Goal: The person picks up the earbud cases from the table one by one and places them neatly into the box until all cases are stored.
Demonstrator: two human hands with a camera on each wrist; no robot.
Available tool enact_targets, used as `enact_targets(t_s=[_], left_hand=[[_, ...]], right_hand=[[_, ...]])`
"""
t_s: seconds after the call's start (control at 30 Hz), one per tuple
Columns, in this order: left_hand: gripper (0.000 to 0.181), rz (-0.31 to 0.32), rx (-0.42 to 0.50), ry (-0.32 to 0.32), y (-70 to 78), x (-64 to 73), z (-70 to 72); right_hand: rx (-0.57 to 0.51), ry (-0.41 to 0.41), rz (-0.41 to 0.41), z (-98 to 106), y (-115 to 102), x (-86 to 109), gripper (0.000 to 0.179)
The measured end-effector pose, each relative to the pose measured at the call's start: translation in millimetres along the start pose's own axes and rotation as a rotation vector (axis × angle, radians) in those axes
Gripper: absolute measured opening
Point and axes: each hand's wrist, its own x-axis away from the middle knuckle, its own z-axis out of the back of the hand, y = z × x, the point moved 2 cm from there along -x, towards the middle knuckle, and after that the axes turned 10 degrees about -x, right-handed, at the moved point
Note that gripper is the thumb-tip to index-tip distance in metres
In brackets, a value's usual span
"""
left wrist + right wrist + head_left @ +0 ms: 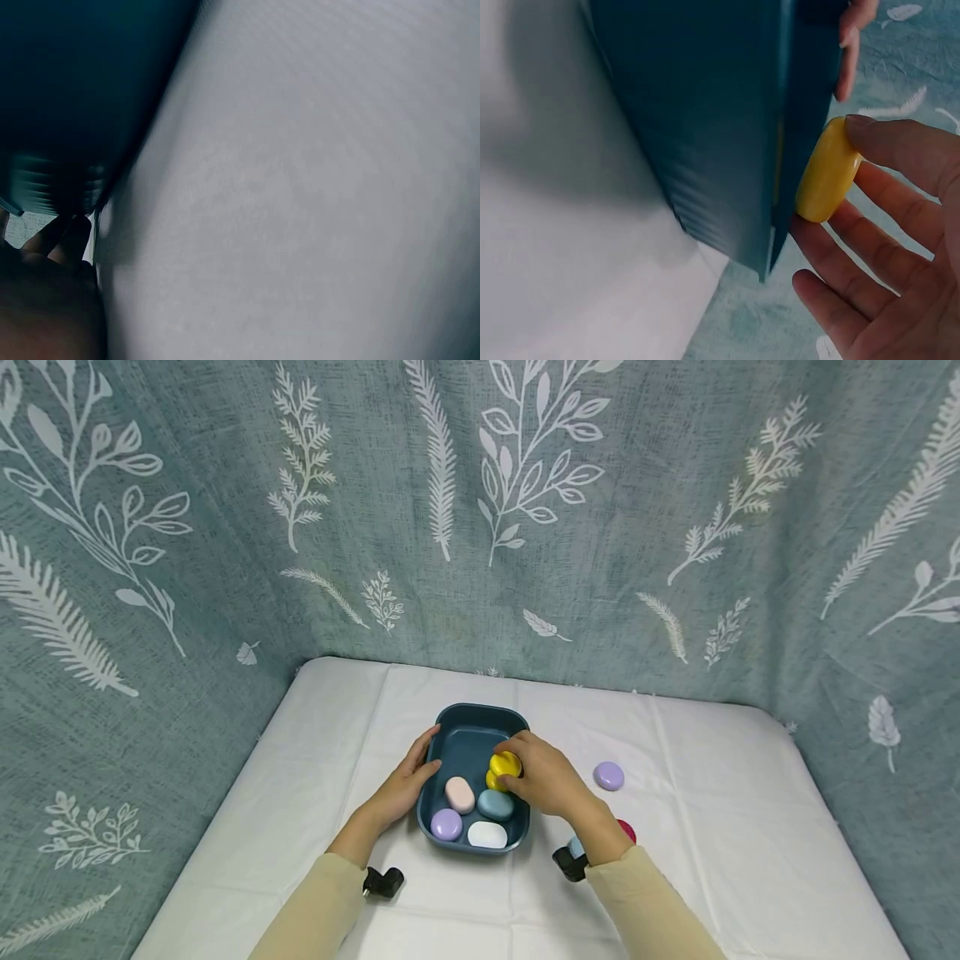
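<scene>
My right hand (551,777) pinches a smooth yellow rounded piece (829,171) between thumb and fingers, over the right side of a dark blue tray (468,720). Just under it, a second yellow piece (493,781) shows in part inside the tray. At the tray's left wall, my left hand (397,793) holds the rim, its thumb over the edge and its fingers along the side. Near the tray's front lie a pale pink piece (460,795), a blue-grey one (496,805), a purple one (446,825) and a white one (487,835).
On the white cloth (345,702), a purple piece (609,776) lies right of the tray. A red piece (627,831) and a light blue piece (576,847) are partly hidden by my right forearm. A patterned curtain (480,610) stands behind the table.
</scene>
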Motion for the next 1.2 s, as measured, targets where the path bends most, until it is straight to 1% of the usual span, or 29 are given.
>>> enact_targets(t_s=[0.4, 0.57, 0.67, 0.8, 0.9, 1.1, 1.2], left_hand=[[0.057, 0.017, 0.012, 0.012, -2.2, -0.2, -1.3], [0.057, 0.023, 0.006, 0.015, -2.0, 0.9, -1.7], [0.057, 0.025, 0.003, 0.002, -1.3, 0.9, -1.0], [0.056, 0.015, 0.001, 0.012, -18.9, -7.9, -3.6], [0.055, 0.001, 0.006, 0.033, -31.6, -13.4, -6.2], [0.055, 0.001, 0.01, 0.04, -31.4, -12.4, -6.0], [0.056, -0.017, 0.01, 0.044, -31.5, -13.5, -5.9]], right_hand=[[0.104, -0.072, 0.081, -30.3, -5.6, -16.3, 0.039], [0.141, -0.091, 0.08, -39.5, -3.4, -21.5, 0.039], [0.155, -0.105, 0.08, -44.4, -1.2, -24.9, 0.039], [0.17, -0.124, 0.087, -50.5, 0.5, -28.5, 0.039], [0.169, -0.133, 0.088, -54.5, 0.1, -30.2, 0.038], [0.166, -0.137, 0.104, -61.7, -2.5, -32.7, 0.037], [0.163, -0.137, 0.103, -63.7, -3.9, -33.2, 0.036]])
